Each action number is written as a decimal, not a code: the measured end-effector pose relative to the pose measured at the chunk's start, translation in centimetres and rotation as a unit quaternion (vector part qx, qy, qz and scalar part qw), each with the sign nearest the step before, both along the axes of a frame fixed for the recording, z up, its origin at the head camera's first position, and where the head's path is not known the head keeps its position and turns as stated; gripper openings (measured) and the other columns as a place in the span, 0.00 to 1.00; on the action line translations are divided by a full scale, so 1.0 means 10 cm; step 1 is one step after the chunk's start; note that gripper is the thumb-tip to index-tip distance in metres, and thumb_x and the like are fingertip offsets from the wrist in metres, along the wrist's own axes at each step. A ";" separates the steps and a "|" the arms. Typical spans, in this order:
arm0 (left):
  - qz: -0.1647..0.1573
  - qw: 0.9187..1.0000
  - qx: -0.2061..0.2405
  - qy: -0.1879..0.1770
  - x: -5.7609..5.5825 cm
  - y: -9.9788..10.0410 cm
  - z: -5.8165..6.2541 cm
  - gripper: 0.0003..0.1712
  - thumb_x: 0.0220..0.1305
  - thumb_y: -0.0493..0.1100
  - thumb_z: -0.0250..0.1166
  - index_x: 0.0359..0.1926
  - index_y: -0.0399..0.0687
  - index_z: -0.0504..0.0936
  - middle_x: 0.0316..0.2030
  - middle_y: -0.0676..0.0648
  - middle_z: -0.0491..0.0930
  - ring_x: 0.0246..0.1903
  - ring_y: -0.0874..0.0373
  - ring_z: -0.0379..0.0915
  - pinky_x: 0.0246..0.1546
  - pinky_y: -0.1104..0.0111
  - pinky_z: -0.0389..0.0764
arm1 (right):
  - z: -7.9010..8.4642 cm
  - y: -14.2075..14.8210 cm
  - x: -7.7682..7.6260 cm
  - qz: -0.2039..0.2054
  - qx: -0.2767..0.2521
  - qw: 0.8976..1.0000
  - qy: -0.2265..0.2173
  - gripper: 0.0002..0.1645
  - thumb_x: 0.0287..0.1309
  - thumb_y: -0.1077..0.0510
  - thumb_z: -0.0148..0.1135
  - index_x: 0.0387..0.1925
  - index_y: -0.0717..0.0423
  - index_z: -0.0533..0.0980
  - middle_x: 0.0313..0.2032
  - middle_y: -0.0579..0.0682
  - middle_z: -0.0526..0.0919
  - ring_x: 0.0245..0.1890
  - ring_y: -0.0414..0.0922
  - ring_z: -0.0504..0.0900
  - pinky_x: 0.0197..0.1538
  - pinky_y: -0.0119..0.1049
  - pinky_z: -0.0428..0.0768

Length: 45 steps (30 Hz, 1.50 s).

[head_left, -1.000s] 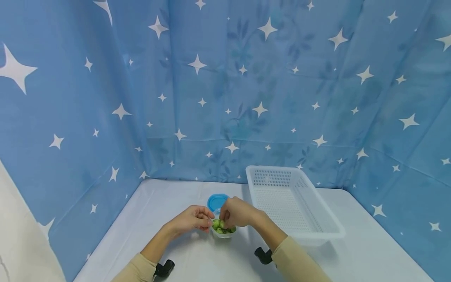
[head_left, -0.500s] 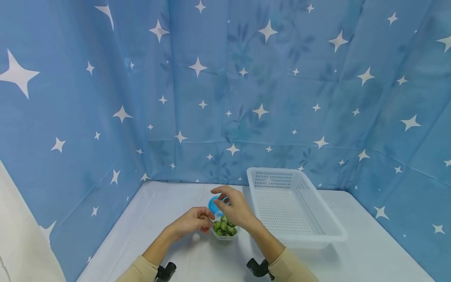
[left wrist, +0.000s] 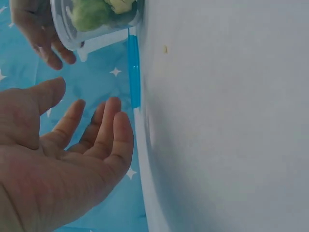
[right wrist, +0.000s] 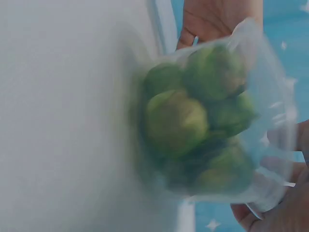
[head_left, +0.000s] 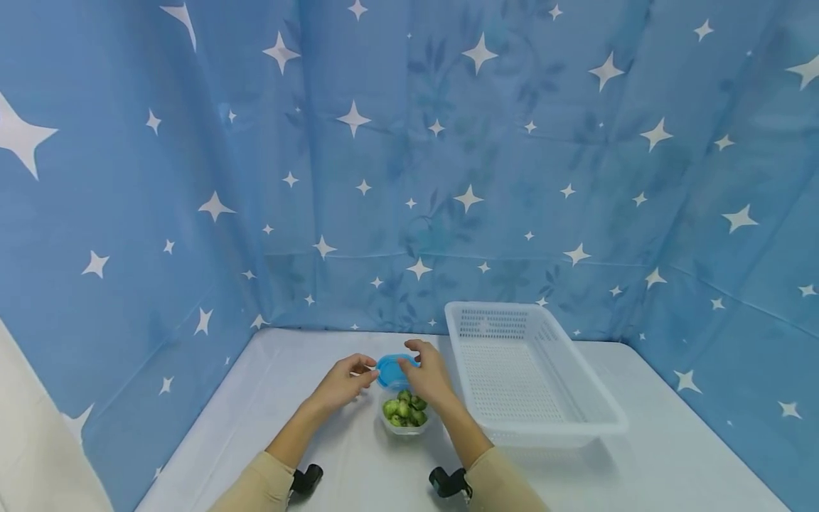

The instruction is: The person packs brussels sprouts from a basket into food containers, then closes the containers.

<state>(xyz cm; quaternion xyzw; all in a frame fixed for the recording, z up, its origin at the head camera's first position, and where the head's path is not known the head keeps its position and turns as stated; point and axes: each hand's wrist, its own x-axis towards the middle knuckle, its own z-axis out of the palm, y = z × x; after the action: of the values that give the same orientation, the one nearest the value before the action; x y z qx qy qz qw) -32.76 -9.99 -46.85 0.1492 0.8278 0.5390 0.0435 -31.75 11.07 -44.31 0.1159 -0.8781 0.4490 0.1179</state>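
Brussels sprouts (head_left: 404, 409) fill a small clear plastic container (head_left: 404, 430) on the table. Behind it lies a blue lid (head_left: 392, 372). My left hand (head_left: 344, 382) is just left of the lid, holding nothing; in the left wrist view its fingers (left wrist: 107, 130) are loosely bent and apart from the lid. To the lid's right, my right hand (head_left: 430, 373) has thumb and fingers spread, also holding nothing, and partly covers the lid. The right wrist view, blurred, shows the sprouts (right wrist: 176, 123) close up, with right-hand fingers seen past the container's wall.
A large white perforated basket (head_left: 512, 380) stands on the right of the white-covered table (head_left: 358, 462). A small crumb (left wrist: 165, 49) lies on the cloth. Blue star-patterned curtains (head_left: 384, 156) close in the back and sides.
My right hand has risen out of the container, leaving the sprouts inside, and moved beside the lid. My left hand has left the container's side and moved forward to the lid's left.
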 end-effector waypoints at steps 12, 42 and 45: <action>0.074 0.995 -0.035 -0.051 -0.39 0.13 -0.08 0.20 0.76 0.45 0.63 0.62 0.40 0.79 0.43 0.40 0.85 0.34 0.53 0.83 0.29 0.64 0.76 | -0.41 0.20 -0.26 -0.055 -0.182 0.971 -0.144 0.22 0.73 0.57 0.60 0.61 0.66 0.78 0.58 0.65 0.81 0.55 0.58 0.83 0.56 0.51 0.83; 0.053 0.988 0.142 -0.040 -0.44 0.09 0.06 0.24 0.73 0.35 0.64 0.67 0.41 0.76 0.40 0.40 0.84 0.40 0.43 0.86 0.50 0.50 0.85 | -0.37 0.22 -0.30 0.059 -0.177 0.981 -0.052 0.34 0.77 0.62 0.55 0.78 0.66 0.59 0.43 0.54 0.70 0.38 0.44 0.66 0.39 0.32 0.67; 0.045 0.988 0.141 -0.052 -0.38 0.03 0.09 0.25 0.73 0.36 0.65 0.68 0.43 0.76 0.39 0.41 0.85 0.36 0.51 0.87 0.48 0.52 0.86 | -0.38 0.23 -0.28 0.073 -0.146 0.986 -0.043 0.35 0.79 0.58 0.54 0.78 0.65 0.58 0.41 0.53 0.69 0.38 0.44 0.66 0.40 0.32 0.67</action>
<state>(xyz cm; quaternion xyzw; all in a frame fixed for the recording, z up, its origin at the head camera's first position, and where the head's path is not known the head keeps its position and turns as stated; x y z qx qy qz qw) -36.55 -9.70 -45.93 0.0888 0.7458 0.6589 0.0406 -34.55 13.34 -48.09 0.1416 -0.7964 0.5845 0.0632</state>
